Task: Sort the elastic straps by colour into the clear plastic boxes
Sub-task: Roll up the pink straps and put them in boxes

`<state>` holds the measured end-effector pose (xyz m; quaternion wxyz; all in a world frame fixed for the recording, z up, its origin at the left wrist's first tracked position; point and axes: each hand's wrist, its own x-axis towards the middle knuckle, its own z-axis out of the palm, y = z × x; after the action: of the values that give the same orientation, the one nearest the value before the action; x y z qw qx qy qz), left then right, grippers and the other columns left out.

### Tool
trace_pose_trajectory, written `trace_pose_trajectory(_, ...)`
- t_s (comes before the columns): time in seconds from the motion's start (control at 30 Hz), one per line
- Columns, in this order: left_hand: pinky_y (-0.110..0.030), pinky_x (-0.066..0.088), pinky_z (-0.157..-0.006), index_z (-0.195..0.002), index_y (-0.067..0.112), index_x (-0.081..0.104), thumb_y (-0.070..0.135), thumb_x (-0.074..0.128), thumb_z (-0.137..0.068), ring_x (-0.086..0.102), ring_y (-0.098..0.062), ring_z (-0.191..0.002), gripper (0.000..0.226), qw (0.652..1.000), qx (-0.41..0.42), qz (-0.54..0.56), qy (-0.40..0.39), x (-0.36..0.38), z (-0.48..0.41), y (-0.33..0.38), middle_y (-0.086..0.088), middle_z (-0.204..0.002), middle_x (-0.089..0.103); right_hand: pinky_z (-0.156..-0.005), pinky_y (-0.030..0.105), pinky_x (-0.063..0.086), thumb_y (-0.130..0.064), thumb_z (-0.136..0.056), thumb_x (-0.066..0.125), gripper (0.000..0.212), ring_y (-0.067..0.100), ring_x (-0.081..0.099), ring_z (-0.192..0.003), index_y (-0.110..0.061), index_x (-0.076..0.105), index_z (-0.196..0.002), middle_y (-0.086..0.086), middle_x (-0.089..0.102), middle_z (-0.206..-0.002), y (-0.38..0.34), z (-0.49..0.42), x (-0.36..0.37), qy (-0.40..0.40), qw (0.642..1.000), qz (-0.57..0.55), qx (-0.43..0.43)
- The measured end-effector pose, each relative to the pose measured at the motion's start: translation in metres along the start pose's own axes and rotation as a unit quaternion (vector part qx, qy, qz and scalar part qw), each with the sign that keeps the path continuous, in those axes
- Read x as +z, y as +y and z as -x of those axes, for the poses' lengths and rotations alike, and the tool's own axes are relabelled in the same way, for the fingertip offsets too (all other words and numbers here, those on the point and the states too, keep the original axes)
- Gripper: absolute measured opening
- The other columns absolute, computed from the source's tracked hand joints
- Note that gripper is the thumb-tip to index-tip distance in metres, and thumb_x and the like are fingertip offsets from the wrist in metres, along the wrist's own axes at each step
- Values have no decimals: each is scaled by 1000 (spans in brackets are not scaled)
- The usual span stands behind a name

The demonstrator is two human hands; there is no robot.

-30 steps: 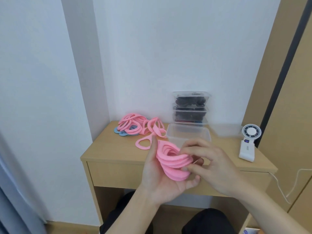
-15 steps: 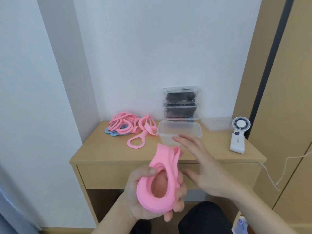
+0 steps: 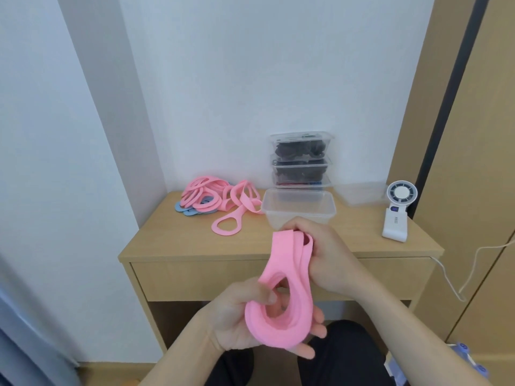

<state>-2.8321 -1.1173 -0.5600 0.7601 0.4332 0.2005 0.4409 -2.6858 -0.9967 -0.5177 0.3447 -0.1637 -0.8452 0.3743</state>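
1. Left hand (image 3: 237,320) cups the lower loop of the pink strap bundle (image 3: 289,277): fingers curled under it, thumb hooked over the edge.
2. Right hand (image 3: 330,254) grips the bundle's upper end, fingers closed round it. The bundle spans both hands in the air in front of the desk (image 3: 195,242), just short of the open box (image 3: 301,217).
3. My read: a pink batch is being squared up for boxing. The next move needs a lift over the rim and a folded press-in. The elastic will likely spring open, so hold it down on release.
4. Unsorted: a loose pink pile (image 3: 204,195) at back left with blue straps (image 3: 180,208) beneath. A single pink strap (image 3: 227,222) lies between the pile and the open box.
5. Behind the open box are three stacked lidded boxes (image 3: 301,160) against the wall, the top two with dark contents. To the right are a loose lid (image 3: 359,194) and a white handheld fan (image 3: 397,213).
6. Room: white wall, wood panel (image 3: 473,135) on the right, white cable (image 3: 473,263) hanging there, and a grey curtain (image 3: 16,330) lower left.
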Motion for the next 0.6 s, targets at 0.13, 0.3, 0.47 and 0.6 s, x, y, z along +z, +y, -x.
trace_pose_trajectory(0.13,-63,43,-106,-127,-7,59,2,58,-82,49,-58,-125,46,983,26,-63,172,9,1,6,-30,-123,55,-66,28,51,8,-80,66,37,11,64,-78,-22,66,-102,-11,68,-86,3,2,-3,52,998,34,4)
trace_pose_trajectory(0.3,-32,55,-76,-100,9,75,6,66,-83,71,-20,-85,19,874,122,-239,405,21,-10,6,-11,-94,75,-63,16,46,11,-83,62,36,1,63,-74,-21,67,-99,-13,70,-83,7,3,-4,142,988,-29,60)
trace_pose_trajectory(0.47,-22,54,-69,-103,19,70,2,60,-93,66,-10,-78,22,796,160,-360,460,25,-20,3,1,-87,72,-78,37,55,0,-93,61,13,20,67,-82,-4,73,-92,15,74,-89,6,6,-1,157,951,-194,180)
trace_pose_trajectory(0.6,-22,52,-68,-104,15,64,4,55,-93,64,-8,-80,19,783,156,-368,476,21,-29,1,0,-93,70,-86,40,60,-3,-102,48,29,30,72,-100,-4,77,-101,19,75,-106,5,17,7,88,898,-340,264)
